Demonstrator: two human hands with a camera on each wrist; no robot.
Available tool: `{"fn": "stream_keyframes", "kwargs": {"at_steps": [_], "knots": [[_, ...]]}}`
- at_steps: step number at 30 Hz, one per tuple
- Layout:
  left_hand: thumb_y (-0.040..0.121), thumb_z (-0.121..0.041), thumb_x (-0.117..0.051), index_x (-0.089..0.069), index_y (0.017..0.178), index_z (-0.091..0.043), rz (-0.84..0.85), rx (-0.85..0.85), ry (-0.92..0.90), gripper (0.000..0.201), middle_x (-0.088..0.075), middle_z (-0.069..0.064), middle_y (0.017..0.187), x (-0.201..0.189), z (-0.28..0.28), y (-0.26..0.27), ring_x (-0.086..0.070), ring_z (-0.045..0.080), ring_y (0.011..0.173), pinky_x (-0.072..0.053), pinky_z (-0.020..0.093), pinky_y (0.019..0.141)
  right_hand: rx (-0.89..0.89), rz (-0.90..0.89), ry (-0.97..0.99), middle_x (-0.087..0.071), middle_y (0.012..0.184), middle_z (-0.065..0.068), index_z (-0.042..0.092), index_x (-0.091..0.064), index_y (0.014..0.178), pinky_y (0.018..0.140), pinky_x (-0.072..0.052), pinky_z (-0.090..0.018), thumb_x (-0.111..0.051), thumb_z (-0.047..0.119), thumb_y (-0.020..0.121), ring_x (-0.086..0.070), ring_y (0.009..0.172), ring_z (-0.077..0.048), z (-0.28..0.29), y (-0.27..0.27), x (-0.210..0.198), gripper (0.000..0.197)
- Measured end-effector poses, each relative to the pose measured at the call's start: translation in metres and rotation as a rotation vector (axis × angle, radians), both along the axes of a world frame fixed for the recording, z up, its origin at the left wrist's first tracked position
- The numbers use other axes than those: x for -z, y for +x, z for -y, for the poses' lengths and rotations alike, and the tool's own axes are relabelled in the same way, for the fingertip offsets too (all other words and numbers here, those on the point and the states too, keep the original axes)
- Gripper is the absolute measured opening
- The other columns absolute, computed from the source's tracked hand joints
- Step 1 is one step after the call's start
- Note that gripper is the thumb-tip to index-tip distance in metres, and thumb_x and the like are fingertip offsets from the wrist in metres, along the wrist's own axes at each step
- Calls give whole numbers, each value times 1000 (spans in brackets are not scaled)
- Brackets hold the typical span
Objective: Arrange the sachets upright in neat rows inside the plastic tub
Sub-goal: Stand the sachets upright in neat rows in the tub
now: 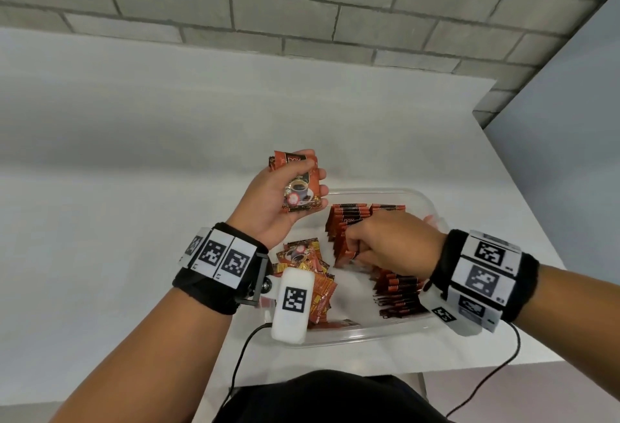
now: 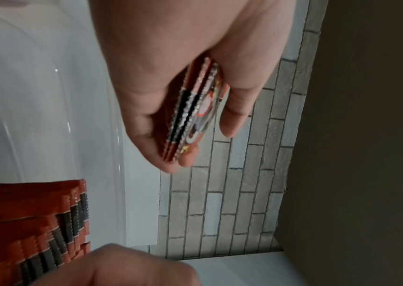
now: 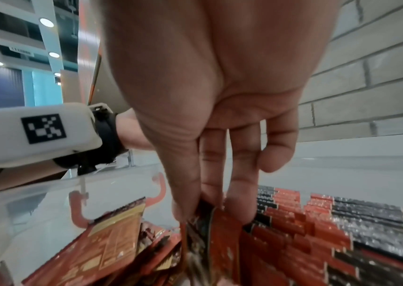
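Note:
A clear plastic tub [image 1: 375, 191] sits on the white table in front of me. Inside it, red and black coffee sachets stand upright in rows [image 1: 355, 221] on the right side, with a loose pile of sachets [image 1: 310, 261] lying at the left. My left hand [image 1: 285, 197] is raised above the tub's far left corner and grips a small stack of sachets [image 1: 298, 184], seen edge-on as the held stack [image 2: 190, 116] in the left wrist view. My right hand [image 1: 379, 241] reaches down into the tub and pinches a sachet [image 3: 216, 238] between thumb and fingers beside the upright rows [image 3: 330, 222].
The white table [image 1: 134, 170] stretches to the left and far side of the tub. A grey brick wall [image 1: 302, 3] stands behind it. A black cable [image 1: 241, 355] hangs from the left wrist unit over the table's near edge.

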State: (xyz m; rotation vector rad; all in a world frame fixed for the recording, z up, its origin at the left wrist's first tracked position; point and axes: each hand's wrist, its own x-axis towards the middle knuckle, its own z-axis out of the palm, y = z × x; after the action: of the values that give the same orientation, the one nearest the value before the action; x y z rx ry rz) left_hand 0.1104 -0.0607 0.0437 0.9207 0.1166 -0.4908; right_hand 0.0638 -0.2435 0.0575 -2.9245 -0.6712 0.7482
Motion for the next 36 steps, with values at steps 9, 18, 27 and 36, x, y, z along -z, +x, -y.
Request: {"fn": "stream_keyframes", "kwargs": {"at_steps": [9,18,27,36], "knots": [[84,-17,-61,-65,104,-15,8,-4,-13,20,-68,8,85,-1,-9,0,-65,21,70,-57,34,67,-84,74,-85,-52,76,7,20,-56,86,61,-41,-29,-54,22,88,-58,79,-19,-7,1,4,3],[90,-16,-57,-65,102,-16,3,-1,9,15,-68,8,85,-2,-9,0,-66,20,69,-57,33,67,-151,101,-190,-55,76,1,17,-56,84,50,-28,-26,-50,18,88,-56,73,-20,-9,3,4,7],[88,-17,-59,-66,102,-16,6,-12,17,16,-69,9,87,-4,-11,-1,-66,21,70,-57,33,67,-181,94,-235,-52,72,0,17,-49,77,50,-31,-26,-51,16,87,-55,69,-21,-12,4,6,10],[90,-16,-58,-66,103,-16,6,-21,21,15,-69,9,86,-2,-10,-2,-66,20,70,-56,34,70,-176,109,-201,-53,73,2,17,-54,81,51,-32,-26,-52,18,87,-56,70,-20,-9,5,8,7]]}}
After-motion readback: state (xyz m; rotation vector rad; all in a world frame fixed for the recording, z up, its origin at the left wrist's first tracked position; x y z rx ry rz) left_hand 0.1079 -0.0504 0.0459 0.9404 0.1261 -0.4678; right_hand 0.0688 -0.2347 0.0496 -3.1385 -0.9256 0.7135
